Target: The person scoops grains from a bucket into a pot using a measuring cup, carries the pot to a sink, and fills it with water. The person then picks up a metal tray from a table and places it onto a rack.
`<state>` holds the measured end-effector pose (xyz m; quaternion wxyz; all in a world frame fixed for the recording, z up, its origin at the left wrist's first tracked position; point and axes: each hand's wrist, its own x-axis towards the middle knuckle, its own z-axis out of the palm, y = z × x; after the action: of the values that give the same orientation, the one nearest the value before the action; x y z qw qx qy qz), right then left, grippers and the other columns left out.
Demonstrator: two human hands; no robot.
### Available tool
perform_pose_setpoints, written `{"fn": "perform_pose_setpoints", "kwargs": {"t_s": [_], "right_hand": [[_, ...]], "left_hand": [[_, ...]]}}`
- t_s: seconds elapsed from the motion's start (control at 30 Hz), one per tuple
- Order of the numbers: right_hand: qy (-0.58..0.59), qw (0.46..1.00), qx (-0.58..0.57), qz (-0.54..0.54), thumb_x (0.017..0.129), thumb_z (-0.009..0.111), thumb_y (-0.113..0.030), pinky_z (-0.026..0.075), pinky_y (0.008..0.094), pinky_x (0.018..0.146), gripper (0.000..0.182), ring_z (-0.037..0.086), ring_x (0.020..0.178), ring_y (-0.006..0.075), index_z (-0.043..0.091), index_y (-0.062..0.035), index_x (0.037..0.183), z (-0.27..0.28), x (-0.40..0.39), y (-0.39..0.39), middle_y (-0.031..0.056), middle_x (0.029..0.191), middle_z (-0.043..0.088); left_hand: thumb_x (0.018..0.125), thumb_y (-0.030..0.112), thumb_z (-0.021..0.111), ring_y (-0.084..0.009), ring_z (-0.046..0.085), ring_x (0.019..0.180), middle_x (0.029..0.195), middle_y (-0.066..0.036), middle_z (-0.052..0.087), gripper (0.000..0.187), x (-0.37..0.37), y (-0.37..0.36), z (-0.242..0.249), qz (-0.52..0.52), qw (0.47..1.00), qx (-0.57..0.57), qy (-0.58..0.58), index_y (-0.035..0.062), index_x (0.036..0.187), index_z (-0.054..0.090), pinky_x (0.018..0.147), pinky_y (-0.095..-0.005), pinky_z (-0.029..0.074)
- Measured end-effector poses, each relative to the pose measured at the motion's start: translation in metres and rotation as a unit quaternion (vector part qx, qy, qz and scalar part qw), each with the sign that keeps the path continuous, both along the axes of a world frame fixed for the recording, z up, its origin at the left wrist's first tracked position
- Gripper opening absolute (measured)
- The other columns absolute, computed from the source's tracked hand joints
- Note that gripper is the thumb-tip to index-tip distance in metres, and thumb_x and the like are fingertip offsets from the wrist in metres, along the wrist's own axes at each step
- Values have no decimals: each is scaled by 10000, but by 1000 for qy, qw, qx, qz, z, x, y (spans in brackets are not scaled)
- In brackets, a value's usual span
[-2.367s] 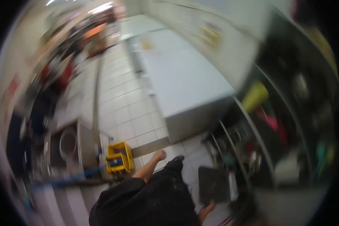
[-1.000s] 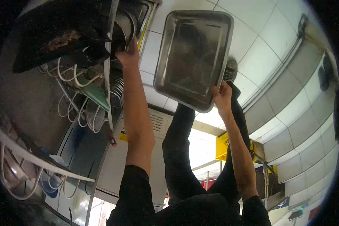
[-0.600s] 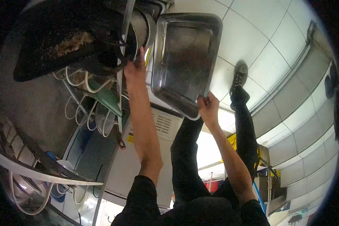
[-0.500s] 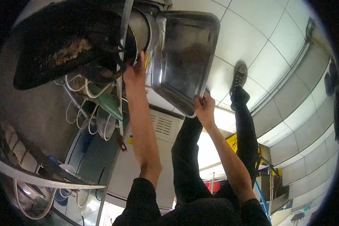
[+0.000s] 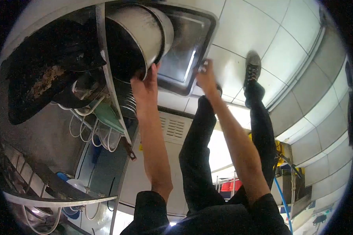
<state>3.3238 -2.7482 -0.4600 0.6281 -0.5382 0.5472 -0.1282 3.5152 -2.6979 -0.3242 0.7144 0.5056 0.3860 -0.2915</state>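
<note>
My left hand (image 5: 146, 87) grips the rim of a large metal pot (image 5: 143, 29), thumb and fingers closed on its edge. The pot lies on its side on the rack, its dark mouth facing left. Behind it, lower down and partly hidden by it, is a rectangular baking tray (image 5: 180, 64) with a dark rim. My right hand (image 5: 206, 78) is right beside the tray's right edge, its fingers bent and smeared by motion. A blackened pan (image 5: 47, 80) with a crusty brown patch sits on the rack left of the pot.
A white wire rack (image 5: 110, 84) with looped rods stands at the left, with a green item (image 5: 108, 116) among the loops. White floor tiles (image 5: 249, 27) lie ahead. My shoe (image 5: 253, 68) is on the right. A vented white panel (image 5: 172, 128) stands below the tray.
The tray has shifted left and away from me, and the pot now covers more of it. The pot has come farther into view under my left hand. My right hand has moved up and left.
</note>
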Motion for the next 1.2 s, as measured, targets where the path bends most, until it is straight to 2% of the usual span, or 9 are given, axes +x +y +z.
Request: {"fn": "perform_pose_setpoints", "kwargs": {"t_s": [0.27, 0.4, 0.47, 0.5, 0.63, 0.9, 0.93, 1.1, 1.2], "right_hand": [[63, 977, 54, 197, 814, 613, -72, 546, 458, 727, 576, 680, 806, 404, 300, -14, 1294, 62, 21, -49, 259, 898, 680], [60, 977, 82, 186, 821, 586, -37, 539, 469, 724, 584, 675, 820, 417, 297, -12, 1328, 54, 57, -23, 284, 941, 668], [-43, 971, 181, 148, 839, 546, -14, 532, 479, 757, 561, 675, 855, 417, 287, -7, 1336, 32, 73, -14, 311, 963, 656], [-86, 963, 214, 139, 872, 559, -3, 539, 354, 715, 566, 633, 853, 207, 307, 26, 1378, 8, 81, 0, 168, 1053, 642], [-293, 893, 281, 192, 916, 571, -155, 529, 369, 833, 581, 591, 1024, 227, 324, -47, 1431, -17, 135, -17, 153, 1141, 606], [-52, 863, 68, 498, 890, 544, -302, 530, 435, 877, 333, 626, 1051, 295, 629, -71, 1114, 4, 217, -45, 162, 1165, 629], [7, 824, -69, 562, 877, 547, -286, 537, 434, 858, 302, 639, 1018, 332, 647, -69, 1062, 2, 202, -44, 188, 1141, 640], [8, 931, 67, 360, 860, 555, -158, 529, 433, 833, 183, 651, 946, 333, 646, -47, 973, 23, 34, -52, 141, 1046, 668], [144, 850, -111, 495, 864, 567, -151, 543, 378, 770, 142, 666, 848, 315, 660, -63, 925, 24, -70, -67, 111, 970, 686]], "left_hand": [[960, 50, 427, -421, 545, 1144, 1206, -301, 508, 316, -39, 8, 21, 21, 996, 31, 78, -174, 1182, 446, 936, -391, 570], [946, 40, 434, -346, 549, 1154, 1238, -195, 543, 311, -47, 21, 25, -207, 951, 228, -23, -90, 1225, 481, 976, -464, 527], [962, 81, 439, -351, 535, 1172, 1245, -213, 537, 323, -34, 17, 7, 3, 992, 128, -24, -52, 1253, 484, 998, -496, 507], [962, 81, 439, -351, 535, 1172, 1245, -213, 537, 323, -25, 15, 1, 7, 992, 126, -28, -52, 1253, 484, 998, -496, 507], [1004, 215, 411, -375, 482, 1230, 1334, -227, 476, 413, 33, 20, -14, 54, 986, 126, -95, -22, 1341, 410, 1038, -439, 481], [981, 321, 431, -230, 586, 988, 1172, -75, 591, 370, -6, 129, -57, -197, 889, 353, -214, 65, 1231, 530, 831, -418, 506], [966, 384, 460, -221, 598, 893, 1078, -62, 613, 405, -25, 140, -53, -107, 924, 343, -129, 57, 1188, 548, 774, -391, 515], [912, 564, 520, -188, 609, 740, 895, -79, 645, 557, -97, 214, -33, 208, 960, 152, 110, 44, 1099, 586, 604, -308, 518], [936, 485, 522, -167, 541, 621, 748, -69, 586, 463, -83, 250, -49, 306, 936, 140, 106, 36, 996, 622, 545, -301, 517]]}}
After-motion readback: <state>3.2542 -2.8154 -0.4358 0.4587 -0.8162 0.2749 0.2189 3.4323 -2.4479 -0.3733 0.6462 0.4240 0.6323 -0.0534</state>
